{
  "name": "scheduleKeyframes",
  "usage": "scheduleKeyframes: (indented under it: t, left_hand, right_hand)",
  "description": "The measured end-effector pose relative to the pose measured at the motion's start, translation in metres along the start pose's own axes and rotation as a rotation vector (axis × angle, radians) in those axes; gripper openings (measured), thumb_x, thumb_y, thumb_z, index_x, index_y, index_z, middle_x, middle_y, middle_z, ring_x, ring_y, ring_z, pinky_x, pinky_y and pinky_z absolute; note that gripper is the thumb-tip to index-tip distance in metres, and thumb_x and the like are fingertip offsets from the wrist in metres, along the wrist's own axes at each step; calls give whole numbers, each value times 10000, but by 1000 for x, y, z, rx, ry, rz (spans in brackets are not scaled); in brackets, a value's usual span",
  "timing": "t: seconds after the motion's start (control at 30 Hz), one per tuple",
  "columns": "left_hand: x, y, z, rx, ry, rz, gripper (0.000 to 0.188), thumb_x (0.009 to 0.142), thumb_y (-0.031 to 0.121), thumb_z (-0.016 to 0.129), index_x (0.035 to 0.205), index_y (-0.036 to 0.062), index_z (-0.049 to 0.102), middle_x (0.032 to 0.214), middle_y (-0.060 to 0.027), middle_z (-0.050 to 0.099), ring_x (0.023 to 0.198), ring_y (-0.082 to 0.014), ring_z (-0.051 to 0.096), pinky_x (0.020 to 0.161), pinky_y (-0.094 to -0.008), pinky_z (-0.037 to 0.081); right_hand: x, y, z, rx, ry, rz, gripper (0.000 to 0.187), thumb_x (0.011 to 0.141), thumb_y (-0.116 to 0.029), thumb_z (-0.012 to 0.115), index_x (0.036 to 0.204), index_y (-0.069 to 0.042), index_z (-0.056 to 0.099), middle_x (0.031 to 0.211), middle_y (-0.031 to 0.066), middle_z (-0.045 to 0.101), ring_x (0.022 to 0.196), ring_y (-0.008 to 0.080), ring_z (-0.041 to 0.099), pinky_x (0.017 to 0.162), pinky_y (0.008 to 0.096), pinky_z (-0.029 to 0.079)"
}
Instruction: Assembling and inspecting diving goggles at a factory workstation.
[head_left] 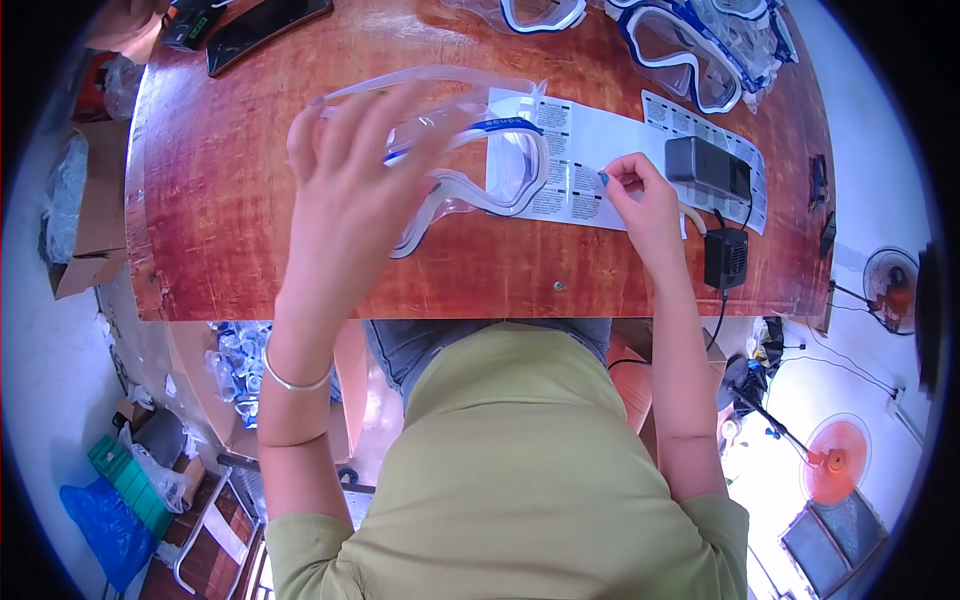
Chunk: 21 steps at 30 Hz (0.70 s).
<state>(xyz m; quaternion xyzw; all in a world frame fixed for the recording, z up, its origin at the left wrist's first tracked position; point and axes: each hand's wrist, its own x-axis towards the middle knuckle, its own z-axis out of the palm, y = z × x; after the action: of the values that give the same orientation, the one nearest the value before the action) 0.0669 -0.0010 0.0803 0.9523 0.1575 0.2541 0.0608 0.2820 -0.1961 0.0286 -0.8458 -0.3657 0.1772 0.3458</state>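
Note:
My left hand [350, 190] is raised over the wooden table [220, 200] and holds a clear swim mask [490, 165] with a blue-trimmed frame and a clear strap. Part of the mask is hidden behind my fingers. My right hand [640, 195] pinches a small blue piece at the edge of a white printed card [610, 140] that lies flat under the mask. The mask's lens rests over the left part of that card.
A grey box [708, 165] sits on the card at right, with a black adapter [726, 258] and cable at the table edge. More blue-and-white masks [690, 50] lie at the back. Black flat items [262, 25] lie back left. Fans [835, 460] stand on the floor right.

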Motion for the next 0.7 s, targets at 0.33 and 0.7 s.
scheduleKeyframes:
  t: [0.33,0.7]
  left_hand:
    - [-24,99,70,-185,-337,423,554,786,318,566,1186,-54,477,1259,-159,434,1154,-257,416,989,-355,337]
    - [-32,103,92,-107,-452,268,720,804,468,532,1320,-3,359,1384,-154,314,1215,-302,350,1013,-377,301]
  right_hand:
    - [9,-1,2,98,-74,51,108,771,-58,588,852,10,568,743,60,602,681,132,566,656,251,460]
    - [22,-15,4,88,-127,101,116,760,-69,593,840,15,588,750,52,608,697,123,574,676,241,456]
